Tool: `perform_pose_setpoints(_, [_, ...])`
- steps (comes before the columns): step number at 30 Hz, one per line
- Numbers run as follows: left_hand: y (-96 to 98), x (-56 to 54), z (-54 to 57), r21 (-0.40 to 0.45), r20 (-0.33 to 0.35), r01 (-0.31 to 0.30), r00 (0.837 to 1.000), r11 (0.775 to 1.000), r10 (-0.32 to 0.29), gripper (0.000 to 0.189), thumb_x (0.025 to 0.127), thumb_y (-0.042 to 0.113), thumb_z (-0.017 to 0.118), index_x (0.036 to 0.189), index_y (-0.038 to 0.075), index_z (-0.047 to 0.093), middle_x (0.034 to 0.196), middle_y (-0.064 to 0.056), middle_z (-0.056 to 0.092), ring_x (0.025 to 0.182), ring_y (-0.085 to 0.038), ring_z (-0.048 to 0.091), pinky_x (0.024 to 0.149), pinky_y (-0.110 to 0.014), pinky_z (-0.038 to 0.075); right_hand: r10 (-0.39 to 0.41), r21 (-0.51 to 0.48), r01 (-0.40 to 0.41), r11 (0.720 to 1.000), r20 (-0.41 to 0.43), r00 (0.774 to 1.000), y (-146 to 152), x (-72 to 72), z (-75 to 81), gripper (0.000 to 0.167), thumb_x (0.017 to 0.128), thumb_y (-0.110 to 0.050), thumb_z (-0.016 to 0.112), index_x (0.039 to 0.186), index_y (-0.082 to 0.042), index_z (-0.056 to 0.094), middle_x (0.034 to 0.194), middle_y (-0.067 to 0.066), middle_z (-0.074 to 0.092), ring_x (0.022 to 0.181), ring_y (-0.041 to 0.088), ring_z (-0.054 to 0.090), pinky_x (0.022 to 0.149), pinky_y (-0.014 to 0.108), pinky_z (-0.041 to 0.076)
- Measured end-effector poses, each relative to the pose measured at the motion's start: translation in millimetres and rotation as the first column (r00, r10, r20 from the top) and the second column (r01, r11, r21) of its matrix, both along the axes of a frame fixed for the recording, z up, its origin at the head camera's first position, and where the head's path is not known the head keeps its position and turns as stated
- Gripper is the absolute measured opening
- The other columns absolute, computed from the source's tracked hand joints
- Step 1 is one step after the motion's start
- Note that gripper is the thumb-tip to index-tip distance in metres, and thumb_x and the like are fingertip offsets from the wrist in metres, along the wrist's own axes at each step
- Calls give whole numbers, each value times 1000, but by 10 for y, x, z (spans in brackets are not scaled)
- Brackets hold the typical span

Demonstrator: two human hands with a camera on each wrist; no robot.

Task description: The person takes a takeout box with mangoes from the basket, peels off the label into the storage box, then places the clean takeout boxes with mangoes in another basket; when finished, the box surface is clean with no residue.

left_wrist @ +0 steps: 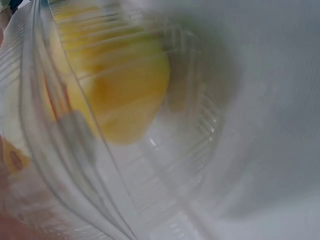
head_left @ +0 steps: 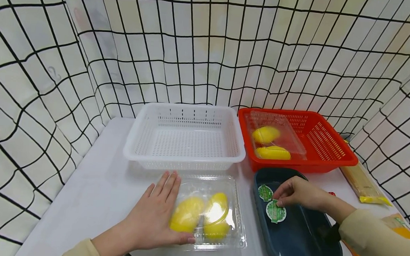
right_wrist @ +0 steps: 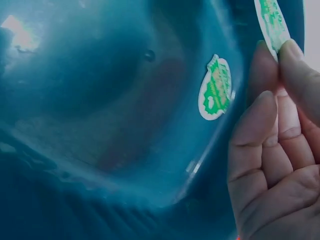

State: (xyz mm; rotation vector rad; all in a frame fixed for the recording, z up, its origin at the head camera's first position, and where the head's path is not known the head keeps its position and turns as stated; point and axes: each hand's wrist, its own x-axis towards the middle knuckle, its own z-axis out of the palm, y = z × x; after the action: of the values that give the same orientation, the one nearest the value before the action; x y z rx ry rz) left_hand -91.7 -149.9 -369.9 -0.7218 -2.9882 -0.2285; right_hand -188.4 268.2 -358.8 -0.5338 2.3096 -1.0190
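The left hand (head_left: 154,215) rests with straight fingers against the nine o'clock side of the clear box (head_left: 239,220), gripping nothing, while yellow fruit (head_left: 187,213) lies inside and the white basket (head_left: 184,162) stands at eleven o'clock of the box. At three o'clock is the blue tray (head_left: 289,246), where one label (head_left: 265,193) lies at ten o'clock, and over it the right hand (head_left: 301,194) pinches the second label (head_left: 276,214) between thumb and finger.

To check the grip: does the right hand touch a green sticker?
Touching. The right wrist view shows the right hand pinching a green sticker between thumb and finger.
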Motion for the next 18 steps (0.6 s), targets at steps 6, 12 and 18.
perform_pose_setpoints(6, [3, -3, -2, -7, -8, -3, 1000, 1000, 3, 136, 72, 94, 54, 158, -8, 26, 167, -26, 24, 156, -43, 23, 116, -62, 36, 27, 10, -27, 1000, 7, 1000, -43, 30, -56, 22, 90, -11, 77, 107, 1, 77, 87, 7, 77, 78, 17, 66, 76, 23, 60])
perform_pose_setpoints(12, [1, -4, -1, -6, -3, -4, 1000, 1000, 4, 136, 72, 94, 53, 158, -8, 26, 167, -25, 23, 156, -43, 22, 116, -62, 35, 44, 35, -43, 998, -20, 999, -78, 26, -129, 19, 88, -10, 79, 105, -1, 78, 91, 5, 78, 76, 12, 66, 76, 22, 60])
perform_pose_setpoints(18, [6, -4, -9, 0, 0, -1, 1000, 1000, 1, 136, 73, 93, 54, 158, -8, 26, 168, -25, 22, 156, -43, 21, 116, -63, 35, 43, 46, -41, 998, -53, 998, -115, 31, -186, 15, 88, -10, 79, 101, -4, 79, 86, 2, 77, 73, 12, 63, 73, 20, 58])
